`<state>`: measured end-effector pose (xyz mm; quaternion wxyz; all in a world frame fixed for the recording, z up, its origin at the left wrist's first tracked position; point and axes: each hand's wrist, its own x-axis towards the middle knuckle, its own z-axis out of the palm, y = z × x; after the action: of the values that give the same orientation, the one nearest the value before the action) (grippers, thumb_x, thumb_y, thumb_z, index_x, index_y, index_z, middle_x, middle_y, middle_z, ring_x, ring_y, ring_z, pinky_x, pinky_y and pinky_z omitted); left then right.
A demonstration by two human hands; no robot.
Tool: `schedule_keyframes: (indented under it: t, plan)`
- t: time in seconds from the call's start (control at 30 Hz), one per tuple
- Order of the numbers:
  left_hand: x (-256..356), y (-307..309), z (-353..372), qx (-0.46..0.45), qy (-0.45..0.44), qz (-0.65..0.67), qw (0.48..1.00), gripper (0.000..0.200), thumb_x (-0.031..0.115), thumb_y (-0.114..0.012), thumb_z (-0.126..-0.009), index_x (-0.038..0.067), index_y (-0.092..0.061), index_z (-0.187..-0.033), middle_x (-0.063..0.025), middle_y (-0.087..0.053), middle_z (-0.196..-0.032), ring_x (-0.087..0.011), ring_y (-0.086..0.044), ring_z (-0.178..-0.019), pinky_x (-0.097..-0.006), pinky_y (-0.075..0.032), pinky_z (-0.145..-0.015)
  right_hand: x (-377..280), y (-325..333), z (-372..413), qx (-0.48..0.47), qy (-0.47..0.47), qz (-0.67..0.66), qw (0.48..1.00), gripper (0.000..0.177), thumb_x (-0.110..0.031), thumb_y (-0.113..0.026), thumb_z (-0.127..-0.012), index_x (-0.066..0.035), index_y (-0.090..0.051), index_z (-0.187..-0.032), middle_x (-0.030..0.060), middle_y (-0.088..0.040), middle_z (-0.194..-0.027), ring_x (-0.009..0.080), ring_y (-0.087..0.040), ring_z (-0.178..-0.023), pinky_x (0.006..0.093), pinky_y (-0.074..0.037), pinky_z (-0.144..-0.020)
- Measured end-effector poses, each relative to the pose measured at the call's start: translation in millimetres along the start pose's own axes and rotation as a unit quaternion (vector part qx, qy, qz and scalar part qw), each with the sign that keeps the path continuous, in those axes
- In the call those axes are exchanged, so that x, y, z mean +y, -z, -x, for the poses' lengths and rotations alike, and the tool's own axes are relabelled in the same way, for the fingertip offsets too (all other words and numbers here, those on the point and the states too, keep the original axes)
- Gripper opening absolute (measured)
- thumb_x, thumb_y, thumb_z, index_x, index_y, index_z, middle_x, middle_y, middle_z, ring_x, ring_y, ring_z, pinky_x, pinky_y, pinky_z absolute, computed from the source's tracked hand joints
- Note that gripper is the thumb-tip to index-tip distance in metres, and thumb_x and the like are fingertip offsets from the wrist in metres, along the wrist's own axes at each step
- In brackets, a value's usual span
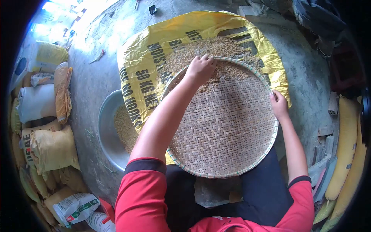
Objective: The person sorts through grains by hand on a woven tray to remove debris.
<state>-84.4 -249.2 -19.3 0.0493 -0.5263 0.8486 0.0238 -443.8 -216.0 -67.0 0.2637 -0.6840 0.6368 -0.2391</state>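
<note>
A large round woven bamboo winnowing tray point(228, 123) is in front of me above my lap, its rim bound with light green ties. Light brown grain, apparently unhusked rice point(235, 71), lies inside near its far edge. My left hand point(201, 69) reaches across to the far rim, fingers curled over it with their tips hidden. At the right rim, my right hand point(279, 104) is closed on the edge. Beyond and under the tray spreads a yellow printed sack point(154, 38) with more loose grain point(212, 46) on it.
A grey metal basin point(106, 131) holding grain stands at the left, partly behind my forearm. Filled sacks point(54, 149) are stacked along the left side. Long yellow rolled bundles point(342, 147) and blocks point(325, 131) line the right. The floor point(89, 77) is concrete.
</note>
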Motion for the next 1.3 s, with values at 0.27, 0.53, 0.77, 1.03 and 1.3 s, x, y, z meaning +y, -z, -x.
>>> schedule_keyframes:
  t: [0.27, 0.53, 0.77, 1.03, 1.3]
  plan:
    - [61, -16, 16, -0.015, 0.176, 0.107, 0.978, 0.065, 0.049, -0.037, -0.089, 0.003, -0.028, -0.135, -0.02, -0.02, -0.143, -0.0357, -0.015, -0.133, -0.0478, -0.027, -0.104, -10, 2, 3, 0.006, -0.002, 0.006, 1.0, 0.029, -0.028, -0.057, -0.083, -0.006, -0.061, -0.101, 0.0112, -0.063, -0.075, 0.0219, -0.06, -0.068, 0.0325, -0.046, -0.064]
    - [111, 10, 116, -0.134, -0.024, 0.165, 0.977, 0.066, 0.046, -0.048, -0.085, 0.0, -0.034, -0.13, -0.021, -0.029, -0.137, -0.0386, -0.024, -0.129, -0.0466, -0.035, -0.099, -12, 3, 3, -0.01, -0.026, 0.005, 1.0, 0.027, -0.028, -0.057, -0.083, -0.007, -0.061, -0.099, 0.0118, -0.063, -0.075, 0.0235, -0.061, -0.068, 0.0333, -0.046, -0.064]
    - [97, 32, 195, -0.149, -0.116, 0.18, 0.965, 0.044, 0.039, -0.051, -0.086, 0.01, -0.051, -0.119, -0.01, -0.045, -0.13, -0.0272, -0.035, -0.126, -0.0461, -0.028, -0.102, -11, 3, 3, -0.005, -0.015, 0.009, 1.0, 0.028, -0.028, -0.056, -0.084, -0.006, -0.061, -0.1, 0.0116, -0.062, -0.074, 0.0226, -0.06, -0.067, 0.0329, -0.046, -0.063]
    - [59, 30, 193, -0.01, 0.034, 0.319, 0.947, 0.02, 0.018, -0.063, -0.077, 0.007, -0.062, -0.093, -0.0096, -0.06, -0.088, -0.028, -0.055, -0.089, -0.0386, -0.045, -0.078, 0, -1, 0, -0.01, -0.013, 0.009, 1.0, 0.03, -0.027, -0.057, -0.084, -0.005, -0.06, -0.104, 0.0113, -0.062, -0.075, 0.0197, -0.058, -0.066, 0.0315, -0.046, -0.063]
    - [72, 9, 178, -0.01, 0.035, 0.362, 0.932, 0.021, 0.016, -0.064, -0.075, 0.006, -0.059, -0.093, -0.01, -0.055, -0.088, -0.0287, -0.052, -0.092, -0.0378, -0.043, -0.08, -2, 0, -1, -0.013, -0.012, 0.013, 1.0, 0.029, -0.023, -0.058, -0.083, -0.003, -0.06, -0.104, 0.0075, -0.06, -0.073, 0.0143, -0.054, -0.064, 0.0284, -0.044, -0.062]
